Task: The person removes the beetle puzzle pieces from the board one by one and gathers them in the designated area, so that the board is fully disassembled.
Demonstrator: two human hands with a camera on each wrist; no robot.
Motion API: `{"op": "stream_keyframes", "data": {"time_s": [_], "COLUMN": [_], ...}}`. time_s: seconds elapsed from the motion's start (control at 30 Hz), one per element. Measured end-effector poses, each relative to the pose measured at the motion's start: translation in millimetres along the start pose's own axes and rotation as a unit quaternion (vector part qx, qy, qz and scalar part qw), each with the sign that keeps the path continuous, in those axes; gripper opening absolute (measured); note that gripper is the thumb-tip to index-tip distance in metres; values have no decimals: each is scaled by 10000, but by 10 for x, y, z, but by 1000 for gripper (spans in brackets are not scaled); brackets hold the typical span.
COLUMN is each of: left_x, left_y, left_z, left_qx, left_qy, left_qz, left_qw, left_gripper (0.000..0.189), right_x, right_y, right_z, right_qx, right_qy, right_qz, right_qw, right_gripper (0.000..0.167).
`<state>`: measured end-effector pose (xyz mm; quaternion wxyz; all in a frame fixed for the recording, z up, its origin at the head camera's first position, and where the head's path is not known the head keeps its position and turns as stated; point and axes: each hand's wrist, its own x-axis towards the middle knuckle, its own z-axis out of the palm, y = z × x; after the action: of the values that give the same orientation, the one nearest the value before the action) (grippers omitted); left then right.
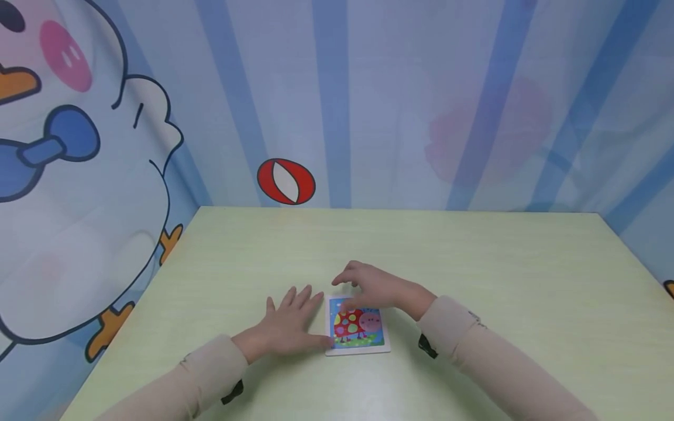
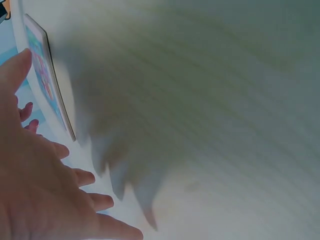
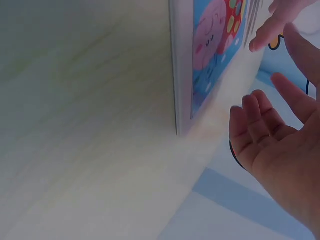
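Observation:
A small square picture board (image 1: 360, 339) with a pale border lies flat on the table; a red ladybug with coloured spots and a pink face is on its blue front. With fingers spread, my left hand (image 1: 289, 327) is at the board's left side, its thumb over the lower left edge. Whether that thumb presses the board I cannot tell. Over the board's upper part hovers my right hand (image 1: 376, 287), loosely bent and holding nothing; it covers part of the picture. The right wrist view shows the right palm (image 3: 285, 150) apart from the board's surface (image 3: 210, 55).
The pale yellow-green table (image 1: 474, 257) reaches back to a blue striped cloth backdrop (image 1: 389, 105). Printed on the cloth are a large white bird (image 1: 79, 234) at the left and a red-and-white ball (image 1: 286, 181).

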<state>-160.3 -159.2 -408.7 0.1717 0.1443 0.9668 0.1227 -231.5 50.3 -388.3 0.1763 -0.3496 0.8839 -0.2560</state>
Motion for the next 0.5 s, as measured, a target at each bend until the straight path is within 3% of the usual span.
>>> {"op": "stream_keyframes", "data": {"time_s": [0.5], "left_x": [38], "left_y": [44], "left_z": [8], "left_qx": [192], "left_qy": [-180], "left_qz": [-33], "left_qw": [9996], "left_gripper": [94], "right_x": [117], "right_y": [-30], "right_z": [155], "right_qx": [30], "right_qy": [-262], "right_qz": [500], "right_qw": [9984], "right_gripper": [41]}}
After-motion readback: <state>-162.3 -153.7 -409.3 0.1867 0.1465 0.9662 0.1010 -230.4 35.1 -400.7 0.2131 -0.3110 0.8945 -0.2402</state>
